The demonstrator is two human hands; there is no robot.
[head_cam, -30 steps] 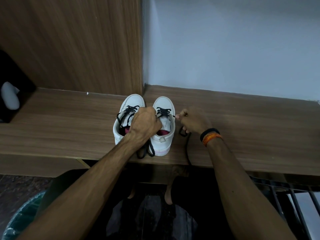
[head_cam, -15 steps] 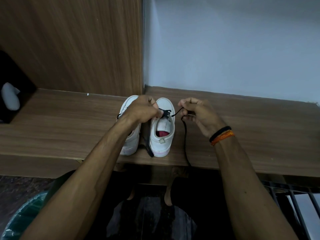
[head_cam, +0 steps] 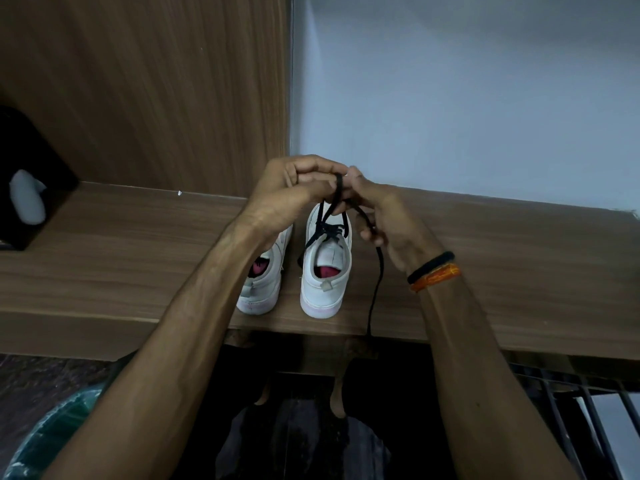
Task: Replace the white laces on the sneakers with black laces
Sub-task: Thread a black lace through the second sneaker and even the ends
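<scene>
- Currently two white sneakers sit side by side on the wooden worktop (head_cam: 519, 258), near its front edge, heels toward the camera, toes toward the back wall (head_cam: 467, 98); long axes run front to back, roughly parallel.
- Right sneaker (head_cam: 327, 271): upright, fully in view, pink insole visible through the opening, black lace (head_cam: 327, 223) criss-crossed through the upper eyelets.
- Left sneaker (head_cam: 266, 275): just beside the right one, small gap between them, toe end hidden behind the left forearm; pink insole visible. Can't tell its lacing.
- Left hand (head_cam: 291, 192): raised over the sneakers' toe end, fingers curled, pinching the black lace at the top; lace wraps over a finger there.
- Right hand (head_cam: 377, 216): touching the left hand at the fingertips, fingers curled around the same lace. Black and orange bands (head_cam: 434, 271) on the wrist.
- Lace strands run up from the right sneaker's eyelets to the pinch point, pulled fairly straight.
- One free lace end drops from the right hand, runs down the right side of the right sneaker and hangs over the worktop's front edge.
- Wood panel (head_cam: 156, 81) behind left; dark box (head_cam: 24, 174) with a pale object at the far left of the worktop.
</scene>
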